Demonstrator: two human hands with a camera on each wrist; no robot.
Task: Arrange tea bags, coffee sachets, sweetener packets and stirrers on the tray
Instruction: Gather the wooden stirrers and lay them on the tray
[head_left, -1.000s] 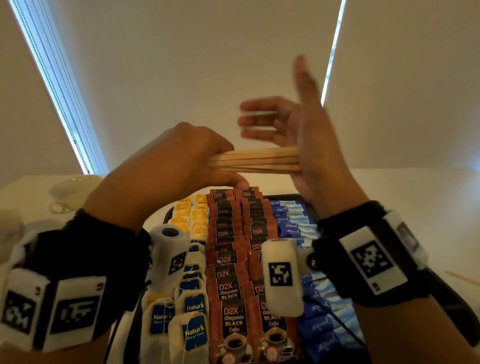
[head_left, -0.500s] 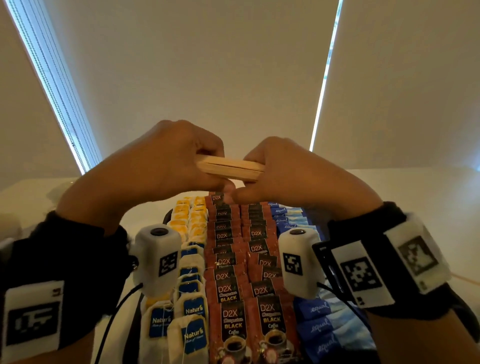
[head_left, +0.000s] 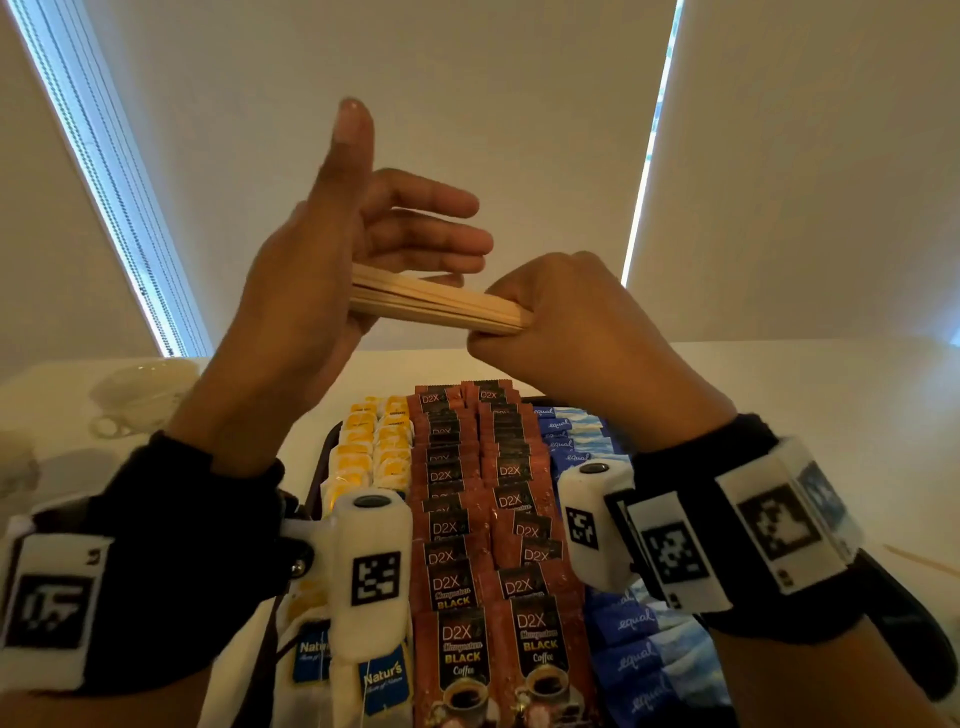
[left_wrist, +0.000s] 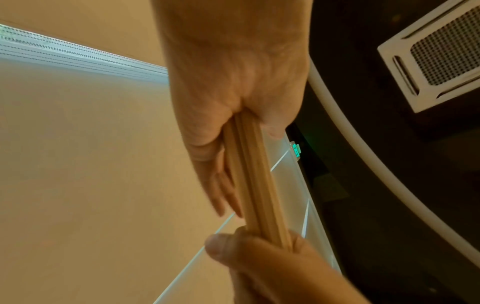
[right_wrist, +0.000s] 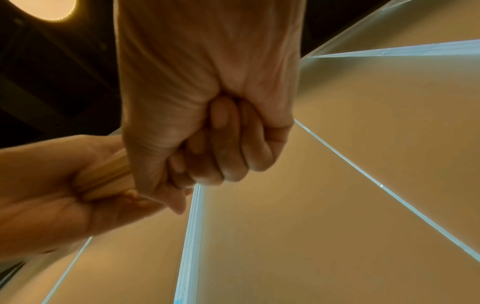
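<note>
The right hand (head_left: 587, 332) grips one end of the stirrers (head_left: 436, 304) in a closed fist, high above the tray (head_left: 319, 467). The left hand (head_left: 322, 270) is spread flat, its palm against the other end. A hard tap could fan the bundle, dropping sticks onto the coffee sachets (head_left: 478, 519).

In the middle of the frame the right hand (right_wrist: 207, 115) is closed into a fist, with its fingers (right_wrist: 233, 148) curled tight around one end of a bundle of wooden stirrers (right_wrist: 106, 174). From the left edge comes the left hand (right_wrist: 46, 185), and the other end of the bundle presses into its palm. Behind are beige panels with bright strips, and a round lamp (right_wrist: 55, 8) glows at the upper left.
</note>
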